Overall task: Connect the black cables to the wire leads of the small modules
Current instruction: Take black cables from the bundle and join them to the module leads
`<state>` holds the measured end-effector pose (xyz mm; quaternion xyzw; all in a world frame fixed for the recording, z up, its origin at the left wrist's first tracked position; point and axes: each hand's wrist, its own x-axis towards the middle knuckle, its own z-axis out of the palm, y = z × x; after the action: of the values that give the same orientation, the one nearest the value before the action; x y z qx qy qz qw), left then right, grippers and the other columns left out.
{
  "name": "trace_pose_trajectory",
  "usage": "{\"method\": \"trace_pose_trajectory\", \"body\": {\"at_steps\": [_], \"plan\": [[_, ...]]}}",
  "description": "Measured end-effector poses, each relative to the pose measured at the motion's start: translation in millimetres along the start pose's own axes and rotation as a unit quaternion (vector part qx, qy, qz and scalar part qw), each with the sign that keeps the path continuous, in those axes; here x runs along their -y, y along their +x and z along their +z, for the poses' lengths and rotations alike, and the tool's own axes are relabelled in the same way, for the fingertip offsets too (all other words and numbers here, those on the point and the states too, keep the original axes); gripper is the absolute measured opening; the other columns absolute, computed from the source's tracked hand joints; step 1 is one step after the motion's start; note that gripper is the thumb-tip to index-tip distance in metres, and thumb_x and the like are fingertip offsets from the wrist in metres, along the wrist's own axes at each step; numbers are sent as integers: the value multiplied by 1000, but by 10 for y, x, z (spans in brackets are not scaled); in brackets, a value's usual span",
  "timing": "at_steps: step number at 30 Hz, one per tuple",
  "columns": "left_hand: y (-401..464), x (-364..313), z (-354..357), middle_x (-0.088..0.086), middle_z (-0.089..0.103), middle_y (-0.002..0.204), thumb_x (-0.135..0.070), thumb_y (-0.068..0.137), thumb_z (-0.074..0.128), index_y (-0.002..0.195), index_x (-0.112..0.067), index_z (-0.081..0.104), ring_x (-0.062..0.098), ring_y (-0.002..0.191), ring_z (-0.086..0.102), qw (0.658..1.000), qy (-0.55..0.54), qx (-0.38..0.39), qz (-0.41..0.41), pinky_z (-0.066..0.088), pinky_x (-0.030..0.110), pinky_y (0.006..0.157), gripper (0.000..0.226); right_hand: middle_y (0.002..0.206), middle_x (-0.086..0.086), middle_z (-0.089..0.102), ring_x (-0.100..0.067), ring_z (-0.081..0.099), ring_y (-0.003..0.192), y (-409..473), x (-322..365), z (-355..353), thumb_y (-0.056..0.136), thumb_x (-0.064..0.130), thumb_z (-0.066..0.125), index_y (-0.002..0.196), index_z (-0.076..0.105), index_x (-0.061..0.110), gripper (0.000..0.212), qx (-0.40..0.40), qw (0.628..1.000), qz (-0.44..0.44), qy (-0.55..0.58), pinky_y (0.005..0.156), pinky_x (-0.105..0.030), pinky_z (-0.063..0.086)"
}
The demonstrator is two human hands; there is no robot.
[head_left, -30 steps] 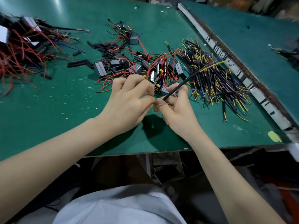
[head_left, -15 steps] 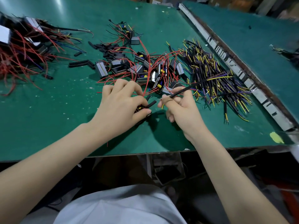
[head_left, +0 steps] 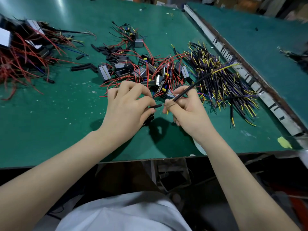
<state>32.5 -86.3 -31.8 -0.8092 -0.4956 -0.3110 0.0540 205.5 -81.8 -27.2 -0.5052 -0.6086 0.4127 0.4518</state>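
My left hand point(head_left: 128, 108) pinches a short black sleeved lead point(head_left: 155, 106) between thumb and fingers, and something dark, perhaps a small module, sits under its palm. My right hand point(head_left: 186, 109) grips a long black cable point(head_left: 198, 83) that slants up to the right and ends in yellow and purple wires. The cable's near tip almost meets the black lead between the two hands. Behind the hands lies a pile of small modules with red leads point(head_left: 150, 72). A heap of black cables point(head_left: 221, 80) lies to the right.
A tangle of red-wired parts point(head_left: 25, 54) lies at far left. Loose black sleeve pieces point(head_left: 83, 66) are scattered at mid left. A striped rail point(head_left: 241, 72) borders the green mat point(head_left: 50, 114) on the right. The table's front edge is just below my wrists.
Both hands have come closer together, and the cable now slants more steeply upward. The black lead in my left hand now points toward the cable's tip.
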Motion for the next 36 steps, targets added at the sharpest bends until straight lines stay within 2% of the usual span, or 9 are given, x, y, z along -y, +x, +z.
{"method": "trace_pose_trajectory", "body": {"at_steps": [3, 5, 9, 13, 16, 23, 27, 32, 36], "plan": [[-4, -16, 3, -5, 66, 100, -33, 82, 63, 90, -18, 72, 31, 100, 52, 1000, 5, 1, 4, 24, 36, 74, 19, 73, 1, 69, 4, 52, 49, -20, 27, -10, 94, 10, 56, 98, 37, 21, 22, 0, 997, -45, -59, 55, -10, 36], [-2, -23, 18, -7, 67, 99, -36, 84, 62, 93, -20, 72, 30, 98, 51, 999, -40, 11, -10, 22, 34, 74, 21, 74, 6, 69, 9, 53, 54, -32, 40, -30, 93, 11, 57, 101, 36, 20, 24, 5, 988, -82, -133, 57, -8, 36], [20, -25, 72, -10, 67, 94, -32, 87, 64, 96, -23, 72, 25, 97, 46, 993, -110, 12, -49, 21, 33, 75, 15, 80, 12, 67, 11, 53, 61, -18, 20, -60, 93, 17, 58, 97, 33, 35, 31, 17, 971, -110, -210, 60, -9, 38], [61, -29, 85, -12, 65, 88, -32, 86, 66, 93, -24, 71, 22, 94, 44, 994, -103, 3, -47, 18, 31, 73, 12, 76, 6, 69, -1, 60, 55, -10, 4, -96, 94, 29, 57, 89, 47, 32, 12, -3, 990, -82, -116, 59, -15, 43], [55, -23, 86, -12, 65, 90, -34, 86, 65, 94, -25, 70, 22, 96, 44, 995, -89, 3, -48, 18, 30, 74, 13, 84, 5, 67, -8, 63, 60, -19, -21, -121, 95, 43, 52, 84, 60, 27, 21, -49, 995, -47, -73, 64, -26, 45], [73, -90, 77, -12, 65, 92, -36, 87, 62, 94, -28, 70, 20, 97, 46, 996, -90, 10, -21, 13, 28, 70, 14, 79, 0, 59, -4, 56, 55, -30, -89, -50, 93, 21, 59, 95, 58, 19, 3, -45, 998, -34, 22, 57, -15, 44], [86, -100, 123, -12, 62, 92, -36, 90, 59, 96, -28, 68, 18, 98, 43, 994, -97, 26, -40, 13, 28, 70, 13, 73, 3, 64, -7, 59, 52, -33, -90, -64, 89, 23, 64, 93, 58, 18, 9, -65, 996, -9, 57, 53, -14, 44], [111, -89, 151, -13, 61, 94, -33, 91, 58, 97, -27, 68, 18, 99, 42, 986, -143, 48, -72, 15, 28, 73, 13, 69, 4, 71, -7, 60, 51, -36, -84, -57, 74, 44, 67, 85, 60, 17, 30, -84, 992, 21, 87, 49, -15, 42], [136, -30, 105, -14, 61, 102, -34, 92, 56, 104, -32, 67, 18, 107, 44, 984, -135, 68, -99, 21, 31, 82, 16, 66, 5, 67, -5, 59, 57, -47, -107, -48, 69, 47, 70, 74, 63, 24, 24, -91, 992, 23, 89, 51, -15, 43]]}}
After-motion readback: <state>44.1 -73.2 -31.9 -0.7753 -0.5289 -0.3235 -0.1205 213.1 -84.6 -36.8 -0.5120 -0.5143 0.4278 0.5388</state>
